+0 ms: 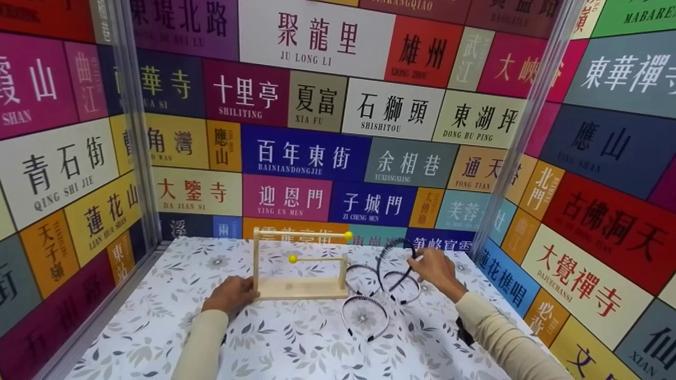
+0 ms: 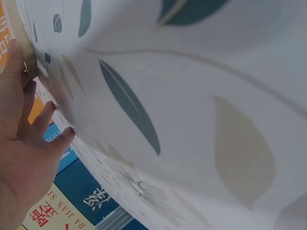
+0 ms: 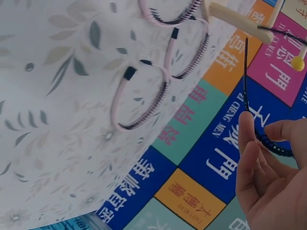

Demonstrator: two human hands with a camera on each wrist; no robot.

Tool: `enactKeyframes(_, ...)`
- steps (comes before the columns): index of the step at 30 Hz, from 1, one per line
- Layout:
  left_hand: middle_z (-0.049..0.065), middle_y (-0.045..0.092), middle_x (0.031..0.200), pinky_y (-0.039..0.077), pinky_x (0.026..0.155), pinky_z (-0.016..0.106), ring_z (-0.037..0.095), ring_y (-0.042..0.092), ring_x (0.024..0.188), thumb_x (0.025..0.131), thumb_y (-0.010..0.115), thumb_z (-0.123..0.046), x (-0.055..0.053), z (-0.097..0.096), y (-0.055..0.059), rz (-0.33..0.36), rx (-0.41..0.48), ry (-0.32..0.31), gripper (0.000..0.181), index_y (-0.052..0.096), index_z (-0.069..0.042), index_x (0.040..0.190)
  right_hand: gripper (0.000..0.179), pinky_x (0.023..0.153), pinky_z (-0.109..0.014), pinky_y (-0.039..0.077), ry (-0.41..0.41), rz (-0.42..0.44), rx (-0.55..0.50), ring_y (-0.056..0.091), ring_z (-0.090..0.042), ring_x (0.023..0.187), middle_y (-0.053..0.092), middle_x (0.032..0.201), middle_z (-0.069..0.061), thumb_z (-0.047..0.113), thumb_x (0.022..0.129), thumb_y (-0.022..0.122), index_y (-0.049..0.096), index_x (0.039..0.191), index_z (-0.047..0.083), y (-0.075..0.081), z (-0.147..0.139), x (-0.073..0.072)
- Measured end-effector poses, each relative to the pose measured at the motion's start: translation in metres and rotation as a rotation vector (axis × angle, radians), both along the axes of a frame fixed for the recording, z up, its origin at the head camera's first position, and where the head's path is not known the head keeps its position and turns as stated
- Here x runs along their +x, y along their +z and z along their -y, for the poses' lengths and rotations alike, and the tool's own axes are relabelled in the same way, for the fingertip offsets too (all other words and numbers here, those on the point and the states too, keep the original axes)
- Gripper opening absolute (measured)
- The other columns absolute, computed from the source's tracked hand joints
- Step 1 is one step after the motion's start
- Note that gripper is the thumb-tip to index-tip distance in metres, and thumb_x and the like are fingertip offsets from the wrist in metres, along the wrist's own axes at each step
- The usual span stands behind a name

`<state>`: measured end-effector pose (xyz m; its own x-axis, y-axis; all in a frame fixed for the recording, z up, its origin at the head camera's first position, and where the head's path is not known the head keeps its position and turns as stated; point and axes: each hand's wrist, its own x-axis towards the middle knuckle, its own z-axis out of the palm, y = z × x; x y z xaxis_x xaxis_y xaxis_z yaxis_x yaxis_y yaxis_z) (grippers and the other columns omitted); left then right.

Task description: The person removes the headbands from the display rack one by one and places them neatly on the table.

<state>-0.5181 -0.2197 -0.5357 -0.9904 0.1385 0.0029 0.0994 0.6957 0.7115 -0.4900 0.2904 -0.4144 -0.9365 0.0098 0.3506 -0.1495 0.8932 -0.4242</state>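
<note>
In the head view my left hand (image 1: 232,294) grips the left end of a light wooden rack (image 1: 301,289). The rack has two rods tipped with yellow balls. In the left wrist view, some fingers of that left hand (image 2: 29,139) rest on the cloth beside the wood. My right hand (image 1: 435,269) pinches a black toothed headband (image 1: 381,264), raised upright right of the rack. The right wrist view shows this black headband (image 3: 246,81) between the thumb and fingers of the right hand (image 3: 268,177); part of it runs out of frame.
Three pale pink headbands with black teeth lie on the table right of the rack: a front one (image 1: 344,319), a right one (image 1: 419,290) and a back one (image 1: 362,266). A leaf-patterned cloth (image 1: 158,316) covers the table. Sign-covered walls (image 1: 306,153) stand behind and beside it.
</note>
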Motion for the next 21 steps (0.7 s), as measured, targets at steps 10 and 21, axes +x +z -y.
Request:
enactKeyframes(10, 0.006, 0.074, 0.116, 0.051, 0.102, 0.056, 0.021, 0.066, 0.105, 0.099, 0.073, -0.022, -0.002, 0.0, -0.002, -0.007, -0.019, -0.009, 0.04, 0.068, -0.007, 0.136, 0.026, 0.044, -0.029, 0.049, 0.103, 0.218, 0.051, 0.07, -0.021, 0.054, 0.074, 0.073, -0.005, 0.021, 0.098, 0.07, 0.077, 0.107, -0.002, -0.036, -0.041, 0.025)
enactKeyframes(21, 0.007, 0.074, 0.12, 0.052, 0.103, 0.055, 0.025, 0.067, 0.112, 0.097, 0.076, -0.022, -0.02, 0.007, -0.017, -0.066, -0.056, -0.032, 0.042, 0.069, -0.01, 0.137, 0.02, 0.055, -0.046, 0.06, 0.186, 0.351, 0.074, 0.072, -0.032, 0.06, 0.073, 0.074, -0.009, 0.014, 0.098, 0.067, 0.078, 0.101, -0.003, -0.067, -0.071, 0.039)
